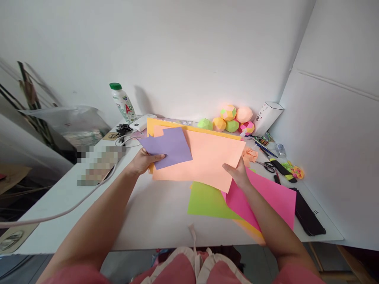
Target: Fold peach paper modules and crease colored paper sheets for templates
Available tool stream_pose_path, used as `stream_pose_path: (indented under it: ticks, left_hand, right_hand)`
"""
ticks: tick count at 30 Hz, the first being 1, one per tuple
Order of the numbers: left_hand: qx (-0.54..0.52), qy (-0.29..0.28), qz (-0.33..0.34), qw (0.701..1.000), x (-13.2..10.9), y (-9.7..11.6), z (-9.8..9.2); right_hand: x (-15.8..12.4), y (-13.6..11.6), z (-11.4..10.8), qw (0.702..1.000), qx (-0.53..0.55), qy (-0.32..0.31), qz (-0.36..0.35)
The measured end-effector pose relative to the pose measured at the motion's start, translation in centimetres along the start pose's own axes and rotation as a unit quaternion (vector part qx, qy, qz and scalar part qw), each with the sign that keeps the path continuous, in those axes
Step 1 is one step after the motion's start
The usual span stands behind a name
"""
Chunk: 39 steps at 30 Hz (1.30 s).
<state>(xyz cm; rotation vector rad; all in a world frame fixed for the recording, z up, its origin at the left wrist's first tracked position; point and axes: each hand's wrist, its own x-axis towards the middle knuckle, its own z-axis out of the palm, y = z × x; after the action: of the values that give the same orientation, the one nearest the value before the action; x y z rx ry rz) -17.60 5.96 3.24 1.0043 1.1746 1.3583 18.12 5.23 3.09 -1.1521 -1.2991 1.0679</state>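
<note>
Several paper sheets are held up above the desk between my two hands. My left hand (145,161) is closed on the left side of the stack, its thumb pressing a purple sheet (173,148) with a notched top edge. Behind that lies a larger peach sheet (207,157), and an orange-yellow sheet (151,124) shows along the back edge. The lower right part of the peach sheet is pinched by my right hand (239,172), thumb in front, fingers hidden behind. Under my right forearm, a pink sheet (275,195) and a green sheet (210,203) lie on the desk.
Faceted paper balls (228,113) sit along the wall beside a white cylinder (268,118). At right are scissors (269,166), a cutter (283,170), crumpled peach paper (250,155) and a black case (308,215). At left stand a bottle (124,103) and a cable (89,196).
</note>
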Motion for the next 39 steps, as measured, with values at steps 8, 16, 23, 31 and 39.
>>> stream_pose_path:
  ticks: [8, 16, 23, 31, 39]
  left_hand:
    - [-0.027, 0.044, 0.121, 0.991, -0.8, 1.3, -0.4]
    - [0.002, 0.053, 0.177, 0.983, -0.5, 1.6, -1.9]
    - [0.068, -0.097, 0.075, 0.990, 0.4, -0.1, -1.5]
    - [0.044, -0.061, 0.085, 0.993, 0.4, -0.9, -0.6]
    - [0.029, 0.015, 0.140, 0.990, 0.4, -2.3, -0.2]
  right_hand:
    - [-0.5, -2.4, -0.7, 0.997, 0.014, 0.006, -0.080]
    - [-0.2, -2.1, -1.1, 0.996, 0.001, -0.007, -0.084]
    - [1.1, -0.6, -1.8, 0.999, -0.030, -0.008, -0.018]
    - [1.1, -0.8, -1.1, 0.997, -0.011, 0.042, -0.058]
    - [-0.2, -1.6, -1.1, 0.995, -0.032, 0.022, -0.094]
